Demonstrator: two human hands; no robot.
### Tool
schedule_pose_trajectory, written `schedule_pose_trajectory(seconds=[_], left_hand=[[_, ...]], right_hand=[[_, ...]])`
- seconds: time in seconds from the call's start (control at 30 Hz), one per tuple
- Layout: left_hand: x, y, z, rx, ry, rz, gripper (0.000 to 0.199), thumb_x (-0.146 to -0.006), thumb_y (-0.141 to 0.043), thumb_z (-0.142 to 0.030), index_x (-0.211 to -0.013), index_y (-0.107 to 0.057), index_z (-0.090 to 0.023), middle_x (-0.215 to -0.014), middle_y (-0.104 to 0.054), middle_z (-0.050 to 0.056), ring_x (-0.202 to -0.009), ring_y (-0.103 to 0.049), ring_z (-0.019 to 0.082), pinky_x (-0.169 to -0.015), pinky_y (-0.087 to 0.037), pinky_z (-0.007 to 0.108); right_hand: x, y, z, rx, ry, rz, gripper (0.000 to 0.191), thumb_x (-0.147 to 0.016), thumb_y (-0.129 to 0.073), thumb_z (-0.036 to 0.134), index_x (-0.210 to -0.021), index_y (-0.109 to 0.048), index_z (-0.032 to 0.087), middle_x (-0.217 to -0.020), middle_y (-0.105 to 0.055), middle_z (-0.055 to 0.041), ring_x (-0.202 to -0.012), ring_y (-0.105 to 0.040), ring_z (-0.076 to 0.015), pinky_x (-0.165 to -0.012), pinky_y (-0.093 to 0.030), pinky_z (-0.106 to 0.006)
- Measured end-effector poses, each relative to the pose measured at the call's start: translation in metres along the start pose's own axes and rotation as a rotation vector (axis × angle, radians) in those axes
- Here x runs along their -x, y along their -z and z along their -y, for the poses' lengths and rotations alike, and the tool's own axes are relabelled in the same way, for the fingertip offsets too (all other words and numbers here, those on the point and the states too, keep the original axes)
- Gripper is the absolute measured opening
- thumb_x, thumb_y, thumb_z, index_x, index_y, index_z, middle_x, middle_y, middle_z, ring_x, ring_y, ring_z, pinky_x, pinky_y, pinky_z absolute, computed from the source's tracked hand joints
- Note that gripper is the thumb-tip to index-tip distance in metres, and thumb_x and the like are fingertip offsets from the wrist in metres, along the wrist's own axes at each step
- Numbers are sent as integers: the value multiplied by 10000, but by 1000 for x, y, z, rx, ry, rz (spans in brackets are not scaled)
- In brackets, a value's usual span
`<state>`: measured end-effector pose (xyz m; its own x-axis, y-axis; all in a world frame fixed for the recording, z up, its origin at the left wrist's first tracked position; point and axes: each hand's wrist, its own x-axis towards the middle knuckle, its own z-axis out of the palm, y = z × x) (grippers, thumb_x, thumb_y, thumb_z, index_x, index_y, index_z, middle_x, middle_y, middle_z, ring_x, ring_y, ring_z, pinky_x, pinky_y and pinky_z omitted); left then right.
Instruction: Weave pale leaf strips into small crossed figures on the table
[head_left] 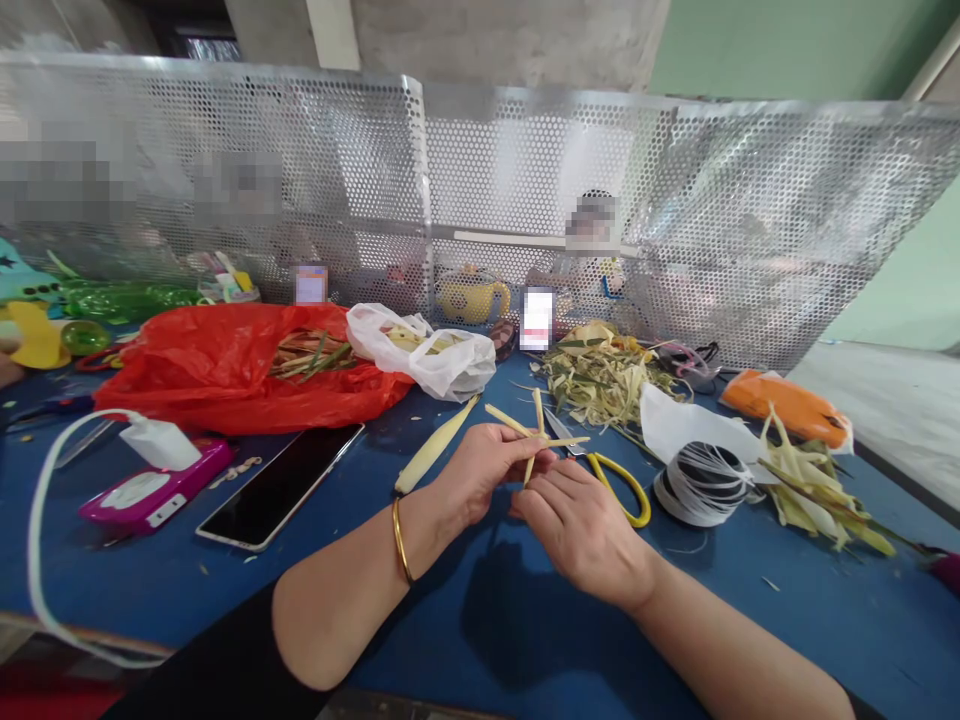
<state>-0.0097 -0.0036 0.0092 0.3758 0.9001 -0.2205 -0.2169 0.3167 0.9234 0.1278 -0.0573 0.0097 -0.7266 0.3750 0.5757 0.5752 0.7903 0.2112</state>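
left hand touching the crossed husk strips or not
Touching: in the head view, the left hand pinches the crossed husk strips near where they meet.

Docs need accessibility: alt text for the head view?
The person's left hand pinches crossed pale strips over a blue table, the right hand curled just below. Nearby lie yellow-handled scissors, a spool of white strand and a phone; behind are a red bag, leafy scraps and a perforated metal screen.
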Motion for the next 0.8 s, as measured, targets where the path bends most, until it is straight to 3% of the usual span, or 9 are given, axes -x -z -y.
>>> schedule_pose_trajectory(seconds=[0.1,0.23,0.3,0.43,0.6,0.8], left_hand=[[-3,2,0,-40,-31,4,282,-620,-824,-353,-693,-708,-106,-691,-698,64,-601,-601,117,-603,-469,236],[-3,2,-5,-66,-40,-9,272,-646,-800,-354,-738,-701,-118,-707,-703,61,-651,-642,138,-686,-510,270],[-3,1,-7,-68,-25,-30,290,-690,-760,-394,-751,-685,-120,-717,-706,70,-671,-660,156,-713,-521,295],[-4,1,-3,-145,-27,-39,372,-713,-715,-497,-744,-642,-134,-695,-675,44,-614,-625,134,-622,-503,268],[-5,0,1,-272,-100,-57,336,-666,-749,-442,-673,-593,-144,-568,-554,-27,-458,-469,68,-445,-350,201],[-5,1,-2,-279,-135,-74,309,-672,-723,-431,-674,-590,-152,-544,-511,-45,-442,-428,59,-411,-255,193]], right_hand=[[0,5,-8,-107,-56,-25,230,-987,-397,192,-854,-585,179,-705,-630,-24,-681,-561,-166,-746,-397,-313],[4,10,-28,66,-450,-120,222,-978,-445,301,-1074,-592,164,-944,-671,-100,-862,-600,-222,-756,-391,-331],[7,9,-36,122,-527,-14,230,-978,-446,316,-982,-621,168,-902,-669,-96,-834,-601,-225,-754,-380,-329],[11,0,-39,58,-470,188,317,-996,-399,269,-756,-587,180,-653,-622,-27,-625,-560,-165,-714,-355,-297],[8,1,-28,-90,-548,171,332,-968,-417,242,-661,-534,198,-579,-579,1,-572,-519,-146,-645,-332,-268],[0,11,-22,-405,-705,95,315,-888,-484,272,-585,-538,207,-542,-562,8,-559,-502,-140,-558,-303,-249]])
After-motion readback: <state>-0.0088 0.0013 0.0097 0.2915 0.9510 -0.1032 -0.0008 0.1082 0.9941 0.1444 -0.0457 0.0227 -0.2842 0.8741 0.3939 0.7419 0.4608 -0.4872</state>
